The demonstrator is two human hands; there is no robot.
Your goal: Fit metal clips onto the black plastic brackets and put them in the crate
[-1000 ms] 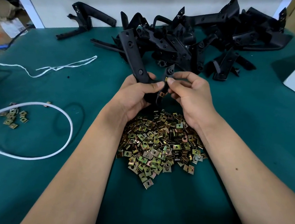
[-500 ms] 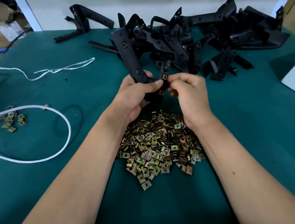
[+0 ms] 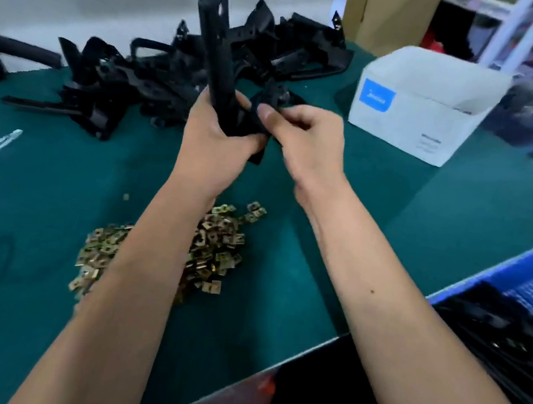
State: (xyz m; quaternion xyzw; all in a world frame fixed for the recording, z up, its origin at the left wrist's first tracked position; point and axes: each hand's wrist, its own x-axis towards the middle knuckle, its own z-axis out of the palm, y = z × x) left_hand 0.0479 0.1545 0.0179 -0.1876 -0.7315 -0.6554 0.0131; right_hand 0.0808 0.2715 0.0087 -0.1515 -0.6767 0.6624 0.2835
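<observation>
Head view: a black bracket [image 3: 218, 73] is gripped upright by the left hand [image 3: 213, 142] and pinched by the right hand [image 3: 308, 140] beyond the clip pile [image 3: 217, 239], while finished brackets are seen in the blue crate [image 3: 522, 274], many left unfitted.

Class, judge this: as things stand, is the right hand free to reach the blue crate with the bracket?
Probably yes: the blue crate sits at the right hand's side, nothing between, though the left hand also grips the bracket.
</observation>
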